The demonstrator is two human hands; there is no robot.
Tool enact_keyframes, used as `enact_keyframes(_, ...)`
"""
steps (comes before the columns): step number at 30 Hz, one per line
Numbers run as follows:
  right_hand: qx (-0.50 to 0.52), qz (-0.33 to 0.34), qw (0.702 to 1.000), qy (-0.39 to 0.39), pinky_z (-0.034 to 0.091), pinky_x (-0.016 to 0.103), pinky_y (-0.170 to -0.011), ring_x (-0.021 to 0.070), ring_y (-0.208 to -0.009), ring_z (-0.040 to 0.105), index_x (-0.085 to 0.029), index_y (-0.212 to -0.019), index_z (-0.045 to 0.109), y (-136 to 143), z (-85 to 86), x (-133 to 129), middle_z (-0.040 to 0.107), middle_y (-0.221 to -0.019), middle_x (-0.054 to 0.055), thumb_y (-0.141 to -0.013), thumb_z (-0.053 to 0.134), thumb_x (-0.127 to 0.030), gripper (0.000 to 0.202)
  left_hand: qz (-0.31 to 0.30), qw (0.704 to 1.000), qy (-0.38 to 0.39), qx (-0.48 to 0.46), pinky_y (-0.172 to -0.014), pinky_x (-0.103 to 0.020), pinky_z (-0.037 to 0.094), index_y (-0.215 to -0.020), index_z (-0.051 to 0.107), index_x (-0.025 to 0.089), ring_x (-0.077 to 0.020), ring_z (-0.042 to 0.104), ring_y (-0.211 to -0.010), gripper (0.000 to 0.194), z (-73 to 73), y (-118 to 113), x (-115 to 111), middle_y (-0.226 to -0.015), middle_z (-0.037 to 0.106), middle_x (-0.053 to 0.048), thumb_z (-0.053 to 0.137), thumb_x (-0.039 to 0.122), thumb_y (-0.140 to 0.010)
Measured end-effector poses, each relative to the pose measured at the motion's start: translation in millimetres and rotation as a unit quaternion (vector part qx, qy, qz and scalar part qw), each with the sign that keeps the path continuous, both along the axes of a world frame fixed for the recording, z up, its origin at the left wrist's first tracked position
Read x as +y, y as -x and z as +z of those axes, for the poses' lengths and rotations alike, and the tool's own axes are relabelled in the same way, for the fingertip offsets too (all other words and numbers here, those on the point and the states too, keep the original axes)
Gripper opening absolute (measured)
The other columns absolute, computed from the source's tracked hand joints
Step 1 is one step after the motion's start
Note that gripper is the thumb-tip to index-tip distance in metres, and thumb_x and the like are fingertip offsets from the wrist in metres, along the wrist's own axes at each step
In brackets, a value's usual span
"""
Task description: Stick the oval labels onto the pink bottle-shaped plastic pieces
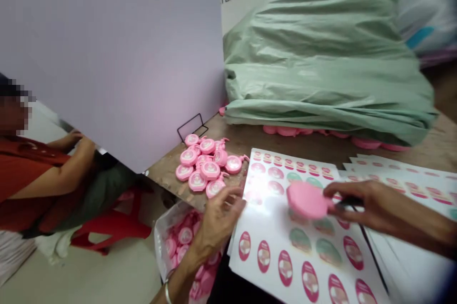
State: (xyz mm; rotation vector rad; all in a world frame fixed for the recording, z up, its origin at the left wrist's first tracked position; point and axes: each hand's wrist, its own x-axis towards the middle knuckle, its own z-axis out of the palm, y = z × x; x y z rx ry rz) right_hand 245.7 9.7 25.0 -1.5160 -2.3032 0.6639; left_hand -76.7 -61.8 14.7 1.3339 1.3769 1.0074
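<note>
My right hand (352,201) holds a pink rounded item (309,200) by its narrow end, over a white sheet of stickers (264,223). A dark, thin object also shows between its fingers. My left hand (219,216) is at the sheet's left edge, its fingers bent and apart, with nothing visible between them. The sheet carries pink oval and green round stickers. Left of it, a pile of pink round items with labels (210,170) lies on the wooden table (162,170).
Below my left arm stands a white-lined container (159,247) of pink items. A green bag (328,56) covers more pink pieces at the back. More sticker sheets (410,185) lie right. A grey panel (117,56) rises left; beyond it sits a person (46,170) near a red stool (114,228).
</note>
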Motion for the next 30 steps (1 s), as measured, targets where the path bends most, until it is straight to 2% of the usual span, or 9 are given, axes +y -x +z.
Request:
enact_keyframes(2,-0.02,0.172,0.982,0.081,0.047,0.027,-0.068,0.0176,-0.075,0.066,-0.028,-0.093,0.072,33,8.1,-34,0.073,-0.088,0.004,-0.076,0.067,-0.019,0.02,-0.155,0.971,0.145,-0.109,-0.066,-0.025,0.047,-0.113,0.066,0.016,-0.0151,0.062,-0.076,0.044,-1.5,-13,-7,-0.1,0.069,-0.009,0.069,0.043,-0.078)
enact_keyframes(4,-0.012,0.247,0.965,0.082,0.047,0.03,-0.077,0.0192,-0.085,0.065,-0.028,-0.093,0.07,61,14.6,-58,0.072,-0.09,0.002,-0.075,0.064,-0.014,0.023,-0.251,0.914,0.254,-0.192,-0.065,-0.023,0.045,-0.107,0.068,0.014,-0.014,0.062,-0.072,0.048,-8.3,-24,-18,-0.094,0.069,-0.008,0.079,0.041,-0.068)
enact_keyframes(8,0.023,0.255,0.959,0.124,0.045,0.03,-0.08,0.0184,-0.091,0.062,-0.028,-0.098,0.066,83,12.7,-62,0.069,-0.092,0.0,-0.081,0.065,-0.021,0.019,-0.256,0.836,0.351,-0.336,-0.057,-0.026,0.048,-0.093,0.064,0.012,-0.0181,0.065,-0.061,0.042,-22.1,-32,-42,-0.074,0.069,-0.009,0.079,0.04,-0.066)
enact_keyframes(12,0.116,0.052,0.986,0.107,0.044,0.028,-0.068,0.0156,-0.078,0.06,-0.025,-0.11,0.057,86,-11.3,-40,0.067,-0.094,0.002,-0.094,0.05,-0.043,0.025,-0.06,0.892,0.266,-0.361,-0.057,-0.026,0.052,-0.102,0.06,0.012,-0.0188,0.068,-0.066,0.039,-19.8,-22,-38,-0.084,0.071,-0.012,0.076,0.033,-0.074)
enact_keyframes(14,0.113,-0.058,0.991,0.048,0.042,0.029,-0.065,0.0155,-0.071,0.057,-0.023,-0.096,0.055,95,-25.9,-33,0.066,-0.085,0.002,-0.097,0.04,-0.041,0.023,0.02,0.914,0.216,-0.343,-0.057,-0.026,0.053,-0.107,0.058,0.013,-0.0183,0.068,-0.068,0.041,-18.5,-16,-27,-0.092,0.07,-0.012,0.075,0.032,-0.075)
enact_keyframes(17,0.071,-0.118,0.99,-0.038,0.04,0.033,-0.07,0.0186,-0.076,0.056,-0.022,-0.088,0.054,113,-44.3,-28,0.066,-0.084,0.002,-0.094,0.046,-0.033,0.015,0.109,0.937,0.17,-0.285,-0.065,-0.027,0.055,-0.11,0.059,0.014,-0.0181,0.068,-0.074,0.046,-25.7,-11,-9,-0.093,0.069,-0.008,0.077,0.035,-0.073)
enact_keyframes(19,0.047,-0.129,0.988,-0.067,0.038,0.034,-0.072,0.0201,-0.078,0.056,-0.022,-0.088,0.054,120,-53.3,-29,0.066,-0.084,0.003,-0.093,0.048,-0.03,0.012,0.121,0.953,0.154,-0.23,-0.07,-0.027,0.055,-0.11,0.061,0.016,-0.0181,0.067,-0.077,0.047,-34.3,-10,-2,-0.094,0.068,-0.007,0.077,0.039,-0.072)
enact_keyframes(24,0.032,-0.155,0.984,-0.083,0.036,0.035,-0.074,0.0203,-0.077,0.055,-0.021,-0.086,0.055,113,-67.4,-36,0.064,-0.082,0.003,-0.093,0.048,-0.033,0.015,0.038,0.991,0.106,-0.074,-0.072,-0.023,0.05,-0.104,0.065,0.016,-0.0154,0.06,-0.08,0.038,-41.6,-9,5,-0.09,0.066,-0.004,0.071,0.042,-0.077)
enact_keyframes(30,0.01,-0.188,0.976,-0.11,0.033,0.033,-0.071,0.0207,-0.078,0.055,-0.02,-0.086,0.057,116,-68.9,-39,0.065,-0.08,0.002,-0.093,0.051,-0.031,0.014,0.048,0.994,0.079,-0.061,-0.074,-0.022,0.049,-0.104,0.068,0.017,-0.0146,0.059,-0.081,0.037,-33.1,-9,10,-0.093,0.068,-0.003,0.073,0.041,-0.076)
